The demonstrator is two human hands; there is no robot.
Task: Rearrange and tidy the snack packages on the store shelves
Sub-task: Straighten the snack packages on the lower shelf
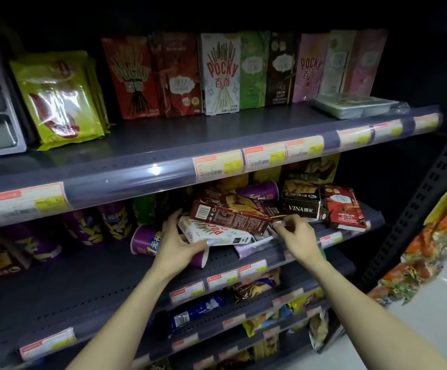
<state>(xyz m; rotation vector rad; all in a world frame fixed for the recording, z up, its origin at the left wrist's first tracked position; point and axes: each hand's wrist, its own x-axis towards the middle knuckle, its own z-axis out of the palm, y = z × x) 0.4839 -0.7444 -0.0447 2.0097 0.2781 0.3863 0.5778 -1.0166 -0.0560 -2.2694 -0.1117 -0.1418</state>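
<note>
On the middle shelf (83, 284), my left hand (179, 244) grips the end of a white Pocky box (214, 232) lying flat in a jumbled pile, thumb curled under its edge. My right hand (298, 237) pinches a small dark packet (279, 221) just beside a brown box (230, 216) that rests across the white one. A purple cup (147, 240) lies on its side under my left hand. Upright Pocky boxes (221, 73) line the top shelf (190, 134).

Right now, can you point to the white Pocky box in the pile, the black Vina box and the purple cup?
white Pocky box (211, 232): head view, its printed front.
black Vina box (300, 208): head view, its lettered end.
purple cup (145, 240): head view, its side.
</note>
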